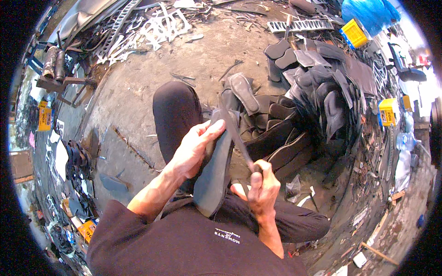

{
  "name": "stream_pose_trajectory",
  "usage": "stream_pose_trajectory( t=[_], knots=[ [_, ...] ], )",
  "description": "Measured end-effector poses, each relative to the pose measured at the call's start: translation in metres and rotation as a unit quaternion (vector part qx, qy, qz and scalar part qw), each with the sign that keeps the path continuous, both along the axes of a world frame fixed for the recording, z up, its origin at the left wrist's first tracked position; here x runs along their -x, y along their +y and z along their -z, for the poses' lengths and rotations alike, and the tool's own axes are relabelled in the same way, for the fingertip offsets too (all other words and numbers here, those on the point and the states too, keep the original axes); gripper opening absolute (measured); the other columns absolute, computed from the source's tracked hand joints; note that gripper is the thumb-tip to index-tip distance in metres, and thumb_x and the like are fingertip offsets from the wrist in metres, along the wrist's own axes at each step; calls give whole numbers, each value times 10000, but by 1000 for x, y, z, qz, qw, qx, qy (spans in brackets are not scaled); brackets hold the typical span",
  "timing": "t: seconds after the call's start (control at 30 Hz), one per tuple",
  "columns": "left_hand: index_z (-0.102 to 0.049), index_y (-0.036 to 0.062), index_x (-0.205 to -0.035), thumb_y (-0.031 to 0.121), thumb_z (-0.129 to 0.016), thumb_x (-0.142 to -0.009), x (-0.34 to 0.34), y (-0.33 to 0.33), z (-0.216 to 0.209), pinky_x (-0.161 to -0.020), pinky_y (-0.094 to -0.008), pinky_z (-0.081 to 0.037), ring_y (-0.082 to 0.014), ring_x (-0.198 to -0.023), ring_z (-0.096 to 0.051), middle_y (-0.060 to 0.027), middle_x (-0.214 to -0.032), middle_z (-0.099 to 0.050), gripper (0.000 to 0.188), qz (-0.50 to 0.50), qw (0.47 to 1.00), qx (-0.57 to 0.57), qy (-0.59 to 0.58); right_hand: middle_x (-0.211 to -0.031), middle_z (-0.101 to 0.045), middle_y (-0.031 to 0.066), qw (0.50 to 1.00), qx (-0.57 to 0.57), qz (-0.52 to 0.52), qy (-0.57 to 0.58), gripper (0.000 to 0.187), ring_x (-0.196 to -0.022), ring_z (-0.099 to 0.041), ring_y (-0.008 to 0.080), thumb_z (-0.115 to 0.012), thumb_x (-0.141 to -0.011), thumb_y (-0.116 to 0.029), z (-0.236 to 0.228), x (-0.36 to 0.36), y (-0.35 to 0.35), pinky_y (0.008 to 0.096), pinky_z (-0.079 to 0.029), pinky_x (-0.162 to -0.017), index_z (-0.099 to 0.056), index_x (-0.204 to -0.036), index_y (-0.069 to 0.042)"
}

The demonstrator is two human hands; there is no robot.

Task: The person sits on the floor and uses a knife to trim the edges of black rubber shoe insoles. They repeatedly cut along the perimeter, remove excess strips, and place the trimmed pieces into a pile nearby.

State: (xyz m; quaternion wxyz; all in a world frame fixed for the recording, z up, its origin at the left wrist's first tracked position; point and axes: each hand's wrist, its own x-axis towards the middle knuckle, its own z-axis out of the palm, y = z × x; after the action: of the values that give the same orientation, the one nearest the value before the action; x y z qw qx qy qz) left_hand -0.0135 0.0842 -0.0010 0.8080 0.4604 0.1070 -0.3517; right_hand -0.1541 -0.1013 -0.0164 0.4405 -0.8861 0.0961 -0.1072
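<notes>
sole (212,181), long and dark grey, is held tilted above the lap, near the middle of the view, its broad end turned toward the dark shirt (175,248) and its other end pointed away. it is gripped by the left hand (195,147), the thumb laid on it near the far end; the other fingers are mostly hidden, so how far they are wrapped underneath cannot be told. the far end is partly covered by the thumb and is hard to part from the grey pieces beyond.

a long, thin blade (237,139) is held by the right hand (263,186), whose fingers are curled tightly around its lower end, so that any handle is almost wholly covered. the blade is slanted up and to the left, just beside the sole; it is blurred, and whether the sole is touched by it cannot be told.

both legs are clothed in dark trousers (176,108) and are partly covered by the arms and shirt. to the right, a heap of dark soles (334,108) is piled on the floor (133,87), its lower layers hidden. a blue bag (368,16) and white scraps (165,27) are cut off at the top. beside the heap, a yellow tub (387,112) is seen, bent by the lens.
</notes>
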Motion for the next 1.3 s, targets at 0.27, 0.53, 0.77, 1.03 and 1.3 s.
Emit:
stream_pose_trajectory(
  t=[0.27, 0.53, 0.77, 1.03, 1.3],
  knots=[
    [-708, 77, -1260, 301, -763, -1031, 5, 0, -18, -854, -271, -572, -73, -939, -696, 4, -1080, -762, 325, 92, 993, 72, -7, -832, -613, 163, 999, 41, 20, -24, 614, -688, -610, 326, -484, -1095, -602, -7, 7, -20, 431, -504, -655, -637, -1122, -9],
    [-670, -9, -1299, 449, -796, -967, 8, 2, -40, -848, -375, -602, -218, -915, -756, -151, -1026, -794, 580, 205, 972, -13, -114, -728, -557, 121, 970, -27, -195, 141, 487, -652, -531, 177, -588, -1093, -488, -132, -52, -71, 368, -481, -641, -673, -1035, -12],
    [-749, 48, -1233, 255, -851, -965, 9, -20, -35, -828, -281, -599, -101, -895, -724, -19, -1042, -785, 354, 288, 957, 29, -22, -820, -729, 121, 889, 28, -363, 278, 519, -699, -588, 212, -490, -1137, -481, -138, -103, -116, 426, -521, -721, -723, -1130, -18],
    [-736, 82, -1054, 307, -819, -990, -16, -30, -11, -703, -272, -528, -90, -786, -669, -2, -957, -744, 249, 45, 999, -17, -16, -762, -525, -32, 944, -146, -189, 227, 577, -580, -438, 52, -450, -1133, -582, -113, -97, -132, 240, -370, -512, -659, -1020, -57],
    [-687, 7, -1181, 271, -797, -992, -17, -51, 6, -900, -364, -598, -200, -1004, -727, -97, -1136, -738, 343, -174, 975, -94, -104, -651, -511, 38, 994, -93, 58, 8, 368, -559, -519, 137, -488, -1145, -387, -20, -43, -34, 359, -419, -529, -632, -1079, -55]
  ],
)
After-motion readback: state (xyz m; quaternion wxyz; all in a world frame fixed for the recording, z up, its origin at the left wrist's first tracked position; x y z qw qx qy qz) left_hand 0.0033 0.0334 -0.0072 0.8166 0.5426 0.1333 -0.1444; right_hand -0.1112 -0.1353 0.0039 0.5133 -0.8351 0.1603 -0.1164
